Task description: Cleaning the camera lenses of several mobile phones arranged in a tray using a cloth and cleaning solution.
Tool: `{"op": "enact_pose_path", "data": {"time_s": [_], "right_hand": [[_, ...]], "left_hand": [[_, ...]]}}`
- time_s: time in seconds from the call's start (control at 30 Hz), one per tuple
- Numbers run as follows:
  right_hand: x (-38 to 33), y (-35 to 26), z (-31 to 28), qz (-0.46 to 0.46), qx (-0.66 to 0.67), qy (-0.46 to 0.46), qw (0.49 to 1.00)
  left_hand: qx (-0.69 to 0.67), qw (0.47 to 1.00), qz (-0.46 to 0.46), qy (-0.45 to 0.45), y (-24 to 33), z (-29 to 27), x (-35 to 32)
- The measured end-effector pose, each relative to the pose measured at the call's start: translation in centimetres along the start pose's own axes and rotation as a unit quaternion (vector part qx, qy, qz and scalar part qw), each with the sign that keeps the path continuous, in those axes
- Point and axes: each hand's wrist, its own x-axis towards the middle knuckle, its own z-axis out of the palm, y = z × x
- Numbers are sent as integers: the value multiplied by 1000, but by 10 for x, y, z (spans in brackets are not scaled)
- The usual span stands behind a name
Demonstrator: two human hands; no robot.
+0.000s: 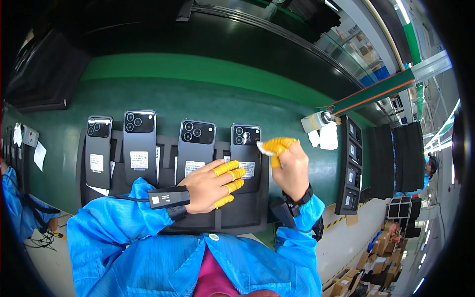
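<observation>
Four dark grey smartphones lie back up in a row over a black tray [225,225]. Each has a camera block at its far end and a white label. My left hand [205,185], in yellow finger cots, lies flat with fingers stretched out over the near part of the third phone [196,148]. Its fingertips reach the rightmost phone [242,153]. My right hand [287,163], also in yellow finger cots, pinches a small white wipe [263,148] at the right edge of that phone's camera block. To the left lie the second phone [140,143] and the leftmost phone [98,143].
A bottle [316,120] stands beside white papers [327,136] at the right of the green table [208,94]. Beyond them is a black tray of phones [350,173], with stacked black trays [396,158] further right. A dark stack [44,74] stands far left.
</observation>
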Motion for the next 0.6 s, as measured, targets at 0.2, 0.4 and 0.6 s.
{"op": "enact_pose_path", "data": {"time_s": [0.2,0.4,0.6], "right_hand": [[28,13,27,-10,-80,-29,996],[36,9,46,-41,-50,-66,996],[50,-1,44,-138,14,-97,986]], "left_hand": [[-4,1000,20,17,0,5,2],[-5,999,22,34,0,4,2],[-7,998,29,49,0,4,3]]}}
